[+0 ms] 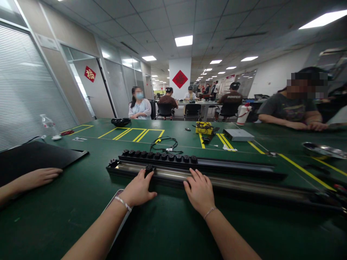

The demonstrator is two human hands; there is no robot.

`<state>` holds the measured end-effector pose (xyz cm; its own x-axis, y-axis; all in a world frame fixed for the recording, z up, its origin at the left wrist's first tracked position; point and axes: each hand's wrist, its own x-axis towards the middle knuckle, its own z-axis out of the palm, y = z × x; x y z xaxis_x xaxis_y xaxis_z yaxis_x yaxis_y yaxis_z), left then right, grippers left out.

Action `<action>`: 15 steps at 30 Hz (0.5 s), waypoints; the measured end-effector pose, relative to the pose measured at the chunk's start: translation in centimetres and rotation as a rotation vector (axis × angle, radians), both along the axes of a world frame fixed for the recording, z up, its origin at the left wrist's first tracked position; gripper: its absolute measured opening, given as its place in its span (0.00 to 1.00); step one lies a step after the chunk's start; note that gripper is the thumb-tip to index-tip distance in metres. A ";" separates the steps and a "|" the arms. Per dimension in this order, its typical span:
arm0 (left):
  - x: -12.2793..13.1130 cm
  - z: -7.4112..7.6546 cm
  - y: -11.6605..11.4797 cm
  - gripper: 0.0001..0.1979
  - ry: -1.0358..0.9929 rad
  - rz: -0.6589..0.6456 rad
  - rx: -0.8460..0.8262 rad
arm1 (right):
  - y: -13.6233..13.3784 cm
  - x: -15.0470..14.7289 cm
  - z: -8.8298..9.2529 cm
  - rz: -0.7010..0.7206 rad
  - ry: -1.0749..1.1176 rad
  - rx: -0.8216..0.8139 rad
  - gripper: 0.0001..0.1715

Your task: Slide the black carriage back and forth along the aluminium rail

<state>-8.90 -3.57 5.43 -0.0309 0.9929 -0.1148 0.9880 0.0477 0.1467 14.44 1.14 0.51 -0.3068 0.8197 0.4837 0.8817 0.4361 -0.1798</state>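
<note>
1. Far left: a co-worker's hand [40,178] lay palm-down, fingers extended, at the near edge of a black panel [40,156]. Behind the panel, a clear bottle [48,123] stood on the green desk [67,224].
2. Left of centre, toward the back: a black pouch [120,122] rested near yellow tape lines. A pale-edged flat object [121,218] lay partly hidden under the left forearm.
3. Left hand [137,189]: index and middle fingers reached to a small black part [150,168] at the front rail [238,183], with the thumb held apart. Could not tell whether the part was gripped or merely touched.
4. Part location: in the left portion of the long, dark front rail, which ran rightward across the desk. Another black piece [114,163] sat at that rail's left end.
5. Just behind: a row of round black parts [157,156] occupied the left half of the rear rail [238,165]. A loose black cable [177,148] lay beyond it.
6. Right hand [200,191]: fingers open, slightly bent, tips resting on the front rail; nothing seen held.
7. Farther right: a yellow unit [204,129] with dark wires, then a grey box [238,135], lay toward the back.
8. Far right: a shiny metal tray [325,150]; behind it, a seated person [290,108] leaned on the desk.
</note>
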 end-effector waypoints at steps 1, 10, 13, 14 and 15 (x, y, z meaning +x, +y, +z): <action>0.0 0.0 0.0 0.44 -0.008 0.001 0.000 | 0.0 0.0 0.0 -0.001 -0.002 -0.002 0.20; 0.3 0.0 0.0 0.43 -0.013 -0.021 0.002 | 0.0 0.0 0.1 -0.003 -0.001 -0.006 0.20; 0.2 -0.1 0.0 0.44 -0.013 -0.019 0.001 | 0.0 0.1 0.1 -0.003 -0.006 -0.007 0.20; 0.2 -0.2 0.0 0.44 -0.014 -0.019 0.002 | 0.0 0.1 0.1 -0.004 -0.006 -0.005 0.20; 0.2 -0.3 0.1 0.44 -0.014 -0.018 0.004 | 0.0 0.1 0.1 -0.004 -0.007 -0.003 0.20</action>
<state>-8.72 -3.51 5.17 -0.0112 0.9937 -0.1111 0.9866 0.0291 0.1607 14.49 1.11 0.59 -0.3068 0.8221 0.4796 0.8847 0.4322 -0.1750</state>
